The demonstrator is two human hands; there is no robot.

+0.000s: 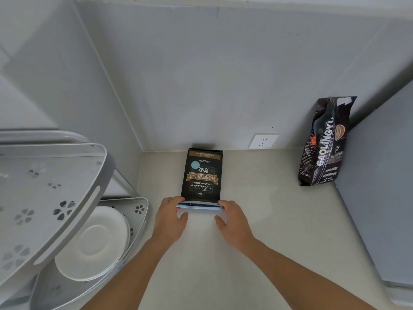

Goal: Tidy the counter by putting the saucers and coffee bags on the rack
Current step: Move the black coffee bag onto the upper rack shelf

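Observation:
A black coffee bag (202,175) with a gold label lies flat on the counter, its print upside down to me. My left hand (171,217) grips its near left corner and my right hand (232,219) grips its near right corner. A second dark coffee bag (324,144) stands upright at the right, leaning against the wall. At the left stands a white tiered corner rack (98,198). Stacked white saucers (93,242) rest on its lower shelf, partly hidden under the upper shelf.
A grey appliance or cabinet side (380,198) rises at the right, next to the standing bag. A wall socket (263,140) sits low on the back wall. The beige counter (268,220) stretches between the rack and the grey side.

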